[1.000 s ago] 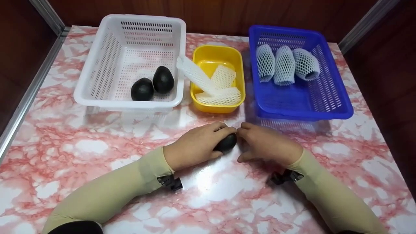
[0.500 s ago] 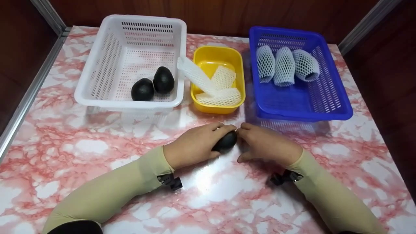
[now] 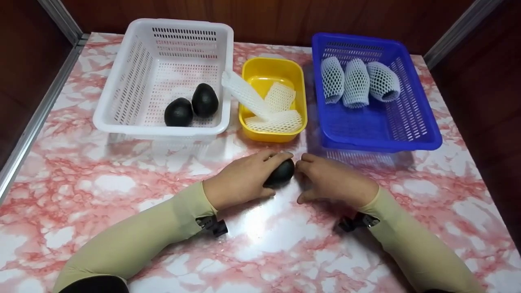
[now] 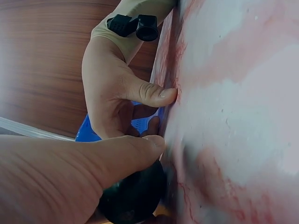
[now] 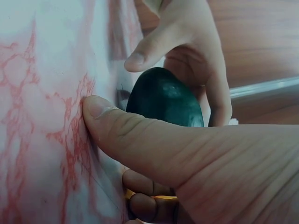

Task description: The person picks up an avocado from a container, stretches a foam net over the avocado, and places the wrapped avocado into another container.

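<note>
Near the table's middle, my left hand (image 3: 240, 179) curls its fingers and thumb around a dark avocado (image 3: 281, 173). In the right wrist view the avocado (image 5: 163, 98) shows dark green and smooth, with the left hand (image 5: 196, 51) arched over it. My right hand (image 3: 336, 181) lies just right of the avocado, fingers loosely bent and holding nothing. Its thumb (image 5: 112, 116) rests on the tabletop in the right wrist view. From the left wrist, the avocado (image 4: 133, 196) appears partly behind the left thumb (image 4: 135, 149); the other left fingers are mostly hidden.
A white basket (image 3: 163, 130) at the back left holds two avocados (image 3: 204, 100). The yellow bin (image 3: 272, 137) behind my hands contains white foam net sleeves (image 3: 281, 122). At the back right stands a blue basket (image 3: 378, 144) with three sleeved fruits (image 3: 356, 83).
My left hand and the avocado have shifted slightly left and away from me, and more of the avocado shows. The right hand has stayed in place.
</note>
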Action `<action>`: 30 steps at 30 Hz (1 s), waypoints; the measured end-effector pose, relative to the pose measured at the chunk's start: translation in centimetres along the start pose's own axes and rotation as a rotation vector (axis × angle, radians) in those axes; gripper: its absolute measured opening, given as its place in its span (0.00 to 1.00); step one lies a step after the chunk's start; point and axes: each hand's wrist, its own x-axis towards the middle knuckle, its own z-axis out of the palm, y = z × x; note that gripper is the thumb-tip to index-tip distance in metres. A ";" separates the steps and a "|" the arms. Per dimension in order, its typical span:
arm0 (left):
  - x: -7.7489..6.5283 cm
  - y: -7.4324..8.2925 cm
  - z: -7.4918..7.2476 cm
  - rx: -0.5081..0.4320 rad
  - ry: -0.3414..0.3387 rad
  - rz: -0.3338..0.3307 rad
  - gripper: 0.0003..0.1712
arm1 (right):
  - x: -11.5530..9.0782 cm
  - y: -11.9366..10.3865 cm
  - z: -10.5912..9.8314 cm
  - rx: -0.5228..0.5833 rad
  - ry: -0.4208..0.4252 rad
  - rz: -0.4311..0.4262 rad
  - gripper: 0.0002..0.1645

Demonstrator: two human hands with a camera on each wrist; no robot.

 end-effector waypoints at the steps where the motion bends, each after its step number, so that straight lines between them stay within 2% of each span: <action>1: 0.0 0.0 0.0 0.000 0.004 -0.002 0.52 | 0.0 0.0 0.0 0.000 0.001 -0.003 0.33; 7: 0.0 -0.3 -0.1 -0.002 0.027 -0.020 0.55 | 0.0 0.0 0.0 -0.001 0.013 -0.024 0.32; 14: 0.2 -0.4 -0.2 0.003 0.002 0.021 0.46 | 0.0 0.1 0.1 0.009 0.031 -0.043 0.32; 19: 0.2 -0.3 -0.1 -0.001 -0.022 0.043 0.45 | 0.0 0.1 0.1 -0.002 0.032 -0.034 0.34; 30: 0.2 -0.3 -0.1 -0.013 -0.017 0.007 0.46 | 0.0 0.0 0.1 -0.010 0.025 -0.024 0.34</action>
